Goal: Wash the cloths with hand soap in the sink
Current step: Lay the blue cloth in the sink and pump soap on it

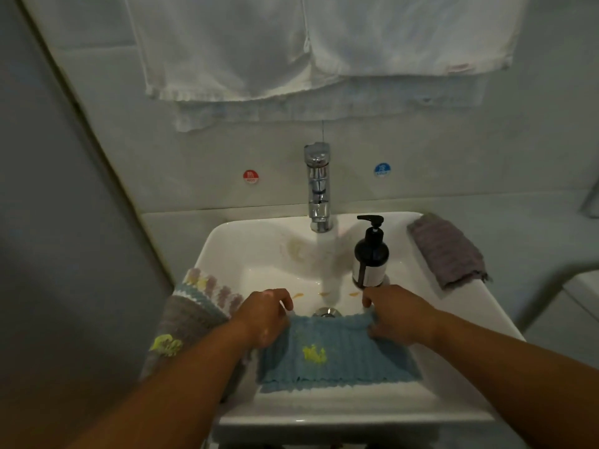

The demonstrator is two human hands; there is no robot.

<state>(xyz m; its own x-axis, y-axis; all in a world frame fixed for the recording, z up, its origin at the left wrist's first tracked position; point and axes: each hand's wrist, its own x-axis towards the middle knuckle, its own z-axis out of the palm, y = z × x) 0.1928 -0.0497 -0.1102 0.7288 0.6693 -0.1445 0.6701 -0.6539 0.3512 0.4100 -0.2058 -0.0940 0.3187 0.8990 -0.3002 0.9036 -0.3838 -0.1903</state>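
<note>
A blue cloth with a yellow mark hangs over the near part of the white sink. My left hand grips its upper left corner and my right hand grips its upper right corner, holding the top edge stretched just in front of the drain. Water runs from the chrome tap into the basin. A dark pump bottle of hand soap stands on the rim right of the tap. A grey cloth with a striped edge lies on the sink's left rim, and a purple-grey cloth on the right rim.
White towels hang on the wall above the tap. Red and blue stickers flank the tap on the wall. A grey wall panel stands close on the left. Orange spots lie in the basin behind the drain.
</note>
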